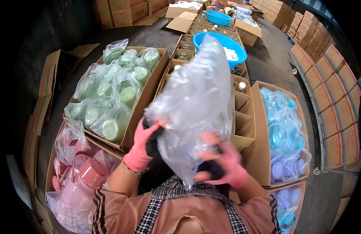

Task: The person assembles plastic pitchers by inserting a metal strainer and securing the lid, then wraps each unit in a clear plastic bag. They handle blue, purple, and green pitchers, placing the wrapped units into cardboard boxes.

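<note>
A large clear plastic bag (200,93) is held up in front of me, blurred at its edges. My left hand (144,142), in a pink glove with a black palm, is closed on the bag's left edge. On its lower right side, my right hand (223,160) wears the same kind of glove and has its fingers curled at the plastic, smeared by motion. Faint purple shows through near the bag's lower end, but I cannot make out any contents. Behind it stands a divided carton (242,132) with glass bottles in some compartments; the bag hides part of it.
At left, a carton (151,91) holds bagged green plastic ware; nearer sits a pink plastic jug (81,181). Cartons of bagged blue and purple ware (281,128) stand at right. A blue basin (244,52) holds white caps. Stacked boxes (324,105) line the right; another person sits far off.
</note>
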Tool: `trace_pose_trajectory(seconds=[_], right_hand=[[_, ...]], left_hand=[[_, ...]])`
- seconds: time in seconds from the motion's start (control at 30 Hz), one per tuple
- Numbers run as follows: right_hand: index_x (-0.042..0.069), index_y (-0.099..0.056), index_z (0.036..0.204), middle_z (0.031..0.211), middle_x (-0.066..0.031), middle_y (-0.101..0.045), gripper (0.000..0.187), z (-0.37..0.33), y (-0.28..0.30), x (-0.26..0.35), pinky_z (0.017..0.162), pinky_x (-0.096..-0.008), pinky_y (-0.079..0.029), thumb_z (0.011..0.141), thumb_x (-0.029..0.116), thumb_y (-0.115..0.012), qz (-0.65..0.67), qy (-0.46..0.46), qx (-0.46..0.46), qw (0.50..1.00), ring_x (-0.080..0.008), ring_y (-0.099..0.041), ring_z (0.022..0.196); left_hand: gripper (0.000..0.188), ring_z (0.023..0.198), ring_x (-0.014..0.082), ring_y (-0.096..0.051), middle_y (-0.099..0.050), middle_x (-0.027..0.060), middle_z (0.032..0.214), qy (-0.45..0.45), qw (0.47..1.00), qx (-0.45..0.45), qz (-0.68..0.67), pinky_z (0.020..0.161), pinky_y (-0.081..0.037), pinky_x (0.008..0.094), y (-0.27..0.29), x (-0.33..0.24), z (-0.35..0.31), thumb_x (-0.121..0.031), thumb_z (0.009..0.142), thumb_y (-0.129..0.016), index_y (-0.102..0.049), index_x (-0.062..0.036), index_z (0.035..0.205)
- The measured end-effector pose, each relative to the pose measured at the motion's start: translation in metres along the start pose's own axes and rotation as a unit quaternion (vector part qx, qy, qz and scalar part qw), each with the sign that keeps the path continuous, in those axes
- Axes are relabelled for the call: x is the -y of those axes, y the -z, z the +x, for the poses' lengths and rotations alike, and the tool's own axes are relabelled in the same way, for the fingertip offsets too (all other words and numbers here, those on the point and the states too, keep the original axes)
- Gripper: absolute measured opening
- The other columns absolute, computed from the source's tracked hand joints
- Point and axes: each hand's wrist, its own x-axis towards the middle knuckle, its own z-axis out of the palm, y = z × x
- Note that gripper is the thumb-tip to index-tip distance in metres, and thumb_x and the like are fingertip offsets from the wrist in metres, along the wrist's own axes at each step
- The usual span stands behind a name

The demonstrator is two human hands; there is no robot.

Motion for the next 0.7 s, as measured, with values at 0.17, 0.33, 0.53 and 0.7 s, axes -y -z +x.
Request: trace_pose_trajectory(seconds=[0.17,0.33,0.53,0.7], right_hand=[[0.003,-0.04,0.12,0.11,-0.0076,-0.047,0.051,0.0,0.05,-0.068,0.081,-0.0303,-0.041,0.077,0.019,-0.061,0.141,-0.212,-0.401,0.88,-0.0159,-0.048,0.096],[0.007,-0.041,0.12,0.1,-0.0015,-0.053,0.043,0.018,0.019,-0.14,0.078,-0.0213,-0.042,0.081,0.014,-0.059,0.541,-0.351,-0.164,0.747,-0.0091,-0.052,0.087],[-0.001,-0.049,0.107,0.09,-0.0035,-0.056,0.038,0.056,0.006,-0.078,0.067,-0.0229,-0.046,0.074,0.011,-0.065,0.518,-0.37,0.072,0.768,-0.0097,-0.054,0.077],[-0.002,-0.057,0.091,0.08,-0.0039,-0.059,0.026,0.063,-0.003,-0.061,0.064,-0.0238,-0.045,0.073,0.013,-0.066,0.431,-0.373,-0.254,0.782,-0.0086,-0.054,0.073]], left_hand=[[0.039,0.081,0.0185,-0.057,-0.058,0.0081,0.091,0.045,0.992,0.112,-0.026,0.074,-0.047,0.0328,0.045,-0.019,0.013,-0.006,0.074,-0.058,-0.047,0.0009,0.111],[0.049,0.089,0.0219,-0.056,-0.056,0.0112,0.102,0.103,0.992,0.075,-0.02,0.079,-0.046,0.0367,0.069,-0.024,0.027,-0.018,0.071,-0.061,-0.046,0.0003,0.113],[0.038,0.087,0.0175,-0.054,-0.056,0.0058,0.096,0.032,0.983,0.128,0.126,0.077,-0.044,0.0326,0.069,-0.053,0.068,-0.014,0.08,-0.052,-0.046,-0.0005,0.115],[0.034,0.095,0.0208,-0.05,-0.054,0.0072,0.102,-0.261,0.965,0.01,0.02,0.087,-0.036,0.0328,0.09,-0.095,0.103,-0.032,0.084,-0.045,-0.051,-0.0047,0.103]])
